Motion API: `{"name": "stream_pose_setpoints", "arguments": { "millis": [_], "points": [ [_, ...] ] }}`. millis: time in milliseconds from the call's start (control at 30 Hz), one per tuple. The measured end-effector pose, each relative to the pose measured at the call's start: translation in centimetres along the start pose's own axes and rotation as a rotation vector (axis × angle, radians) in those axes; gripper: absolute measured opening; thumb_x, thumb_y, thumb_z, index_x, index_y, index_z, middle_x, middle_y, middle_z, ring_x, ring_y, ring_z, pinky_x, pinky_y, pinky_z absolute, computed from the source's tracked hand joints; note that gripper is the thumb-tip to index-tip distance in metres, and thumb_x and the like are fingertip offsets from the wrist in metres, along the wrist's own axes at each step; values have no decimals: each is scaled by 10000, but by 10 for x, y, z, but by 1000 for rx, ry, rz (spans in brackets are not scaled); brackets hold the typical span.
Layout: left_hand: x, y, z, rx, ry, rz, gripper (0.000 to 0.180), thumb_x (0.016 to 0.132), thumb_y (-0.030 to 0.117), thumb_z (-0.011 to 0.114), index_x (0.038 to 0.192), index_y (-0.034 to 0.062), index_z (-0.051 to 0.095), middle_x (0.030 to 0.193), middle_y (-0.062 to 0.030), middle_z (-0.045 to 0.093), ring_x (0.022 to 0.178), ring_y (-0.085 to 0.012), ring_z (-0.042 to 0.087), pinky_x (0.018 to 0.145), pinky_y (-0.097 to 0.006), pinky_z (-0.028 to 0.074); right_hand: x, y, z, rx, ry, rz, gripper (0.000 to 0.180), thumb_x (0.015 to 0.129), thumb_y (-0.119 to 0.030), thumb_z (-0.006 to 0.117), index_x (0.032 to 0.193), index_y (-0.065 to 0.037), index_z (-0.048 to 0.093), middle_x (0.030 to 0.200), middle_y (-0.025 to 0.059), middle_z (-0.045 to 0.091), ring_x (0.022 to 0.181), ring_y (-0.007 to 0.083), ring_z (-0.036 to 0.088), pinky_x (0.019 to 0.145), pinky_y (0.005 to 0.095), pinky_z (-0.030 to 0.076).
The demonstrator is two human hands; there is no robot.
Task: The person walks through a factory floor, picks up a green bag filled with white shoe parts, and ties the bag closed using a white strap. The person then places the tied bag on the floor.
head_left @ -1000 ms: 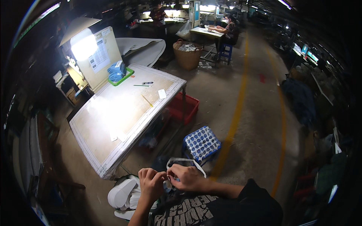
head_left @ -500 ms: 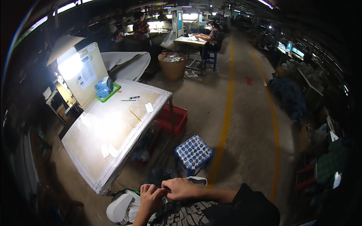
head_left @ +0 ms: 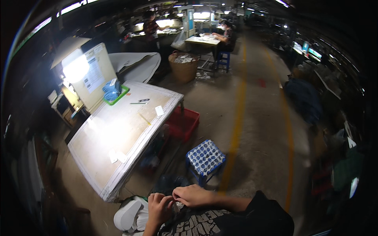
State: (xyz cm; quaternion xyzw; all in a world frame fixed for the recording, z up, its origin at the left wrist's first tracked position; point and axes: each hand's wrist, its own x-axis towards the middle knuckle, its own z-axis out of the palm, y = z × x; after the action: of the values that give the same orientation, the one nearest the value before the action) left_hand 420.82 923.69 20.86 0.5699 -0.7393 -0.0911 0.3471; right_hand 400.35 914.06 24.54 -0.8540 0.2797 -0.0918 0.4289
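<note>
My left hand (head_left: 159,208) and my right hand (head_left: 193,195) meet at the bottom centre of the view, close to my body. Their fingertips pinch a small pale piece (head_left: 178,205) between them, most of it hidden by the fingers. Under the hands lies a black-and-white patterned fabric (head_left: 193,225) on my lap. A white bundle (head_left: 128,214) sits just left of my left hand. My right forearm is in a dark sleeve.
A long pale work table (head_left: 118,129) stands ahead on the left with a lit lamp (head_left: 75,69), a green tray (head_left: 118,96) of blue items and small tools. A red crate (head_left: 183,124) and a blue-and-white checked stool (head_left: 205,157) stand beside it. A woven basket (head_left: 183,67) and seated people are farther back.
The view has lifted, so my hands sit lower in the picture. The white loop seen above my hands a second ago is now hidden under my fingers.
</note>
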Motion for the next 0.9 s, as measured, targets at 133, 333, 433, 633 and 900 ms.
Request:
{"name": "stream_pose_setpoints", "arguments": {
  "millis": [133,333,433,633,900],
  "points": [
    [0,10,-16,145,-24,89,263,737,136,798,986,167,720,940,-60,599,956,-303,559,851,-451,430,4,-7,-1,-48,-74,-27,181,979,-202,606,1084,-58,636,1056,168,700,1000,394,684,843,500,531],
    [-1,17,-23,231,-41,60,230,762,117,753,984,151,703,925,-51,606,975,-298,574,872,-453,430,16,-14,-5,-63,-92,-39,204,853,-193,663,997,-51,683,963,181,722,969,393,693,832,503,542],
    [-4,13,-23,235,-24,66,225,767,107,747,983,142,695,915,-56,596,958,-302,570,859,-454,431,18,-16,-2,-12,-88,-29,205,860,-201,665,1004,-58,688,963,178,728,959,392,696,831,493,544],
    [-13,2,-31,112,-129,-38,233,792,122,746,1017,138,689,877,-36,586,928,-278,580,898,-451,423,21,-22,4,82,-63,-38,199,876,-211,674,1002,-57,686,958,170,730,945,377,704,811,472,544],
    [-12,12,-48,345,10,-10,134,845,226,767,974,209,738,881,21,623,929,-214,593,944,-493,395,27,-29,9,59,-11,-47,184,897,-231,697,961,-59,682,899,131,729,858,325,724,766,435,551]
  ]
}}
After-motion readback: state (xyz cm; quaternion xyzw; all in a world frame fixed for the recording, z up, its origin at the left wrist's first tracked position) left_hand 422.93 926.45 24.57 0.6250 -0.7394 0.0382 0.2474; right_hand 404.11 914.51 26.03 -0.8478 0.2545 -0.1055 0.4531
